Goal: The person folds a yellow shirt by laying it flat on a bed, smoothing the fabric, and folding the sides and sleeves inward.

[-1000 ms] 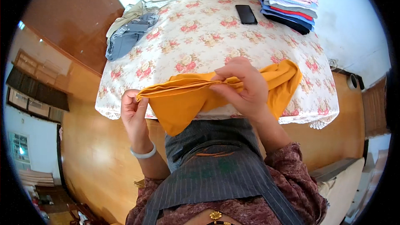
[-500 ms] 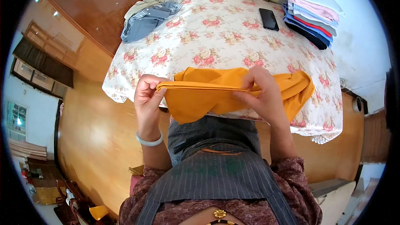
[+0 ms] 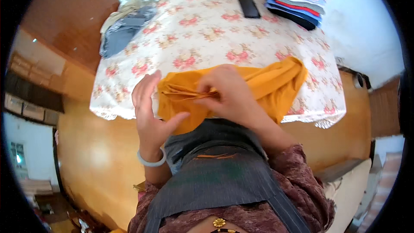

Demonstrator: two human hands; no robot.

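A mustard-yellow garment lies in loose folds across the near edge of the table, part of it drooping toward my apron. What kind of garment it is, I cannot tell. My right hand pinches a gathered fold of it near the middle; the fingers are a little blurred. Beside the garment's left end is my left hand, with thumb and fingers spread apart and nothing gripped. A pale bangle circles the left wrist.
A floral tablecloth covers the table. At the back right stands a stack of folded clothes, with a black phone to its left. Rumpled grey and beige clothes lie at the far left corner. Wooden floor surrounds the table.
My left hand has let go of the garment's left end and spread its fingers. The right hand has moved left along the fold, which is now crumpled. The whole view has shifted.
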